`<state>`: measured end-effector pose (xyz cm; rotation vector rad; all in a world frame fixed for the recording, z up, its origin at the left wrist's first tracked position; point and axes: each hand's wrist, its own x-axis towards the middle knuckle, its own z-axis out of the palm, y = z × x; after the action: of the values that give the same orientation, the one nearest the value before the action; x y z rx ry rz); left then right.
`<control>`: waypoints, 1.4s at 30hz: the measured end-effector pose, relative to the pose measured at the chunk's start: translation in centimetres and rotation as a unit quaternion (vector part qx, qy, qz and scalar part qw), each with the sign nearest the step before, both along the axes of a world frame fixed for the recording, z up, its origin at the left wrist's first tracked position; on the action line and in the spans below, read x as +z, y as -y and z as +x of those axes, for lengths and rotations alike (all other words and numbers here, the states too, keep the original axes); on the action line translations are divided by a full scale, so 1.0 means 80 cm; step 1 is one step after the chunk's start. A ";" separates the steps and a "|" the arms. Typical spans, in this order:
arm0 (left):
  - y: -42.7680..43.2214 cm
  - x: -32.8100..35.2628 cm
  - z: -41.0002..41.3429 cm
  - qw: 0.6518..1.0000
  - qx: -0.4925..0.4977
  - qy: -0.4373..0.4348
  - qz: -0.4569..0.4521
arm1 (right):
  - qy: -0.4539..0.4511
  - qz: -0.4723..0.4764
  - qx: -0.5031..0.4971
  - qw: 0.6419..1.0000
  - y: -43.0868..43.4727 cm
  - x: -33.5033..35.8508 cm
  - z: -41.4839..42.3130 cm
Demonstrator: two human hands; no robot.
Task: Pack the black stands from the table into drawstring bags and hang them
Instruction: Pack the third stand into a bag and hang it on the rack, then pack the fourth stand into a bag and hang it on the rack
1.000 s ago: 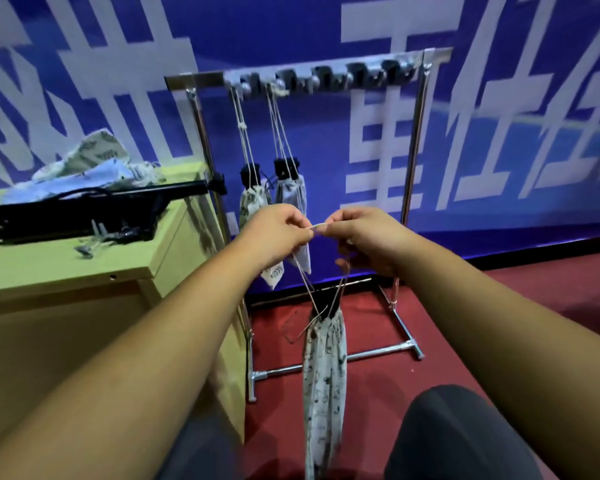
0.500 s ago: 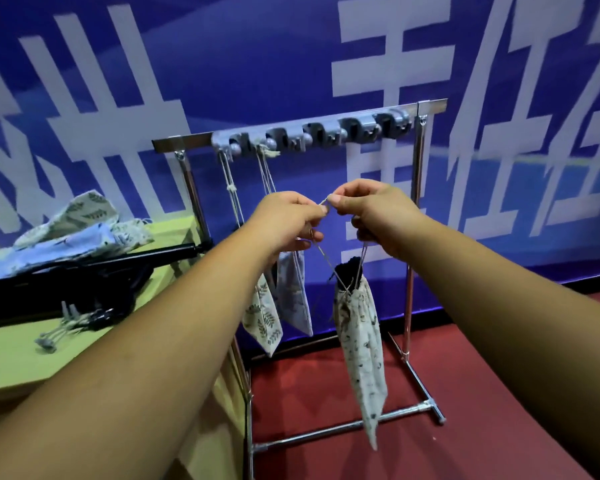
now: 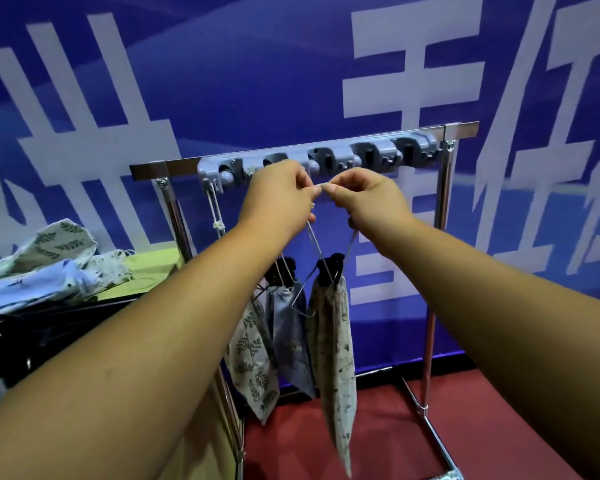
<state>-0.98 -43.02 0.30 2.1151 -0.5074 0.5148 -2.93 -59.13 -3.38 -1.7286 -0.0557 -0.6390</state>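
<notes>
My left hand (image 3: 278, 199) and my right hand (image 3: 368, 199) both pinch the drawstring (image 3: 314, 242) of a long patterned bag (image 3: 333, 351), just in front of the grey hook rail (image 3: 329, 159). The bag dangles below my hands, and a black stand (image 3: 331, 266) pokes out of its mouth. Two more filled bags hang from the rail on the left: a leaf-print bag (image 3: 252, 362) and a pale blue bag (image 3: 290, 337). More black stands (image 3: 49, 327) lie on the table at the left.
A chrome rack (image 3: 440, 209) carries the hook rail in front of a blue banner wall. Several empty fabric bags (image 3: 45, 268) are piled on the yellow-green table (image 3: 149, 271) at the left. Red floor lies beneath the rack.
Both hands have lifted the drawstring and the bag up, from chest height to the level of the hook rail. The view has tilted upward.
</notes>
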 end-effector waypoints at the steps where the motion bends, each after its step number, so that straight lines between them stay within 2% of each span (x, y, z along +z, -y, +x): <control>1: -0.001 0.000 0.008 1.000 0.011 0.011 0.012 | 0.007 -0.001 -0.004 1.000 -0.005 0.001 0.008; 7: -0.009 -0.003 0.040 0.993 0.079 0.082 0.038 | 0.049 -0.004 -0.062 0.997 -0.042 0.003 0.041; 12: -0.003 0.006 0.050 0.996 0.074 0.057 -0.009 | 0.031 0.033 -0.109 0.993 -0.064 0.020 0.050; 16: 0.004 0.008 0.054 0.996 0.071 0.018 -0.041 | 0.003 0.083 -0.070 0.994 -0.067 0.024 0.048; 20: 0.004 -0.002 0.056 0.997 0.070 -0.019 -0.022 | -0.042 0.094 -0.049 0.994 -0.064 0.018 0.044; 23: 0.001 -0.008 0.048 0.996 0.071 -0.024 0.047 | -0.053 0.058 -0.050 0.996 -0.062 0.008 0.042; 25: -0.006 -0.010 0.038 0.994 0.064 -0.028 0.079 | -0.062 -0.011 -0.088 0.994 -0.060 0.001 0.039; 27: -0.017 -0.013 0.025 0.991 0.062 -0.041 0.109 | -0.086 -0.099 -0.149 0.980 -0.059 -0.005 0.034; 30: -0.040 -0.024 -0.001 0.981 0.038 -0.099 0.161 | -0.140 -0.137 -0.183 0.964 -0.062 -0.008 0.014; 35: -0.090 -0.035 -0.049 0.976 0.021 -0.156 0.152 | -0.179 -0.163 -0.165 0.956 -0.091 -0.002 -0.039; 38: -0.123 -0.036 -0.085 0.969 0.013 -0.208 0.133 | -0.181 -0.166 -0.143 0.959 -0.121 -0.001 -0.076; 42: -0.168 -0.026 -0.134 0.968 0.011 -0.228 0.104 | -0.168 -0.163 -0.111 0.966 -0.166 0.004 -0.120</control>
<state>-11.71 -29.59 -1.77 2.3466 -0.2796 -0.0254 -12.54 -45.88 -3.05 -2.1640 0.2894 -0.5078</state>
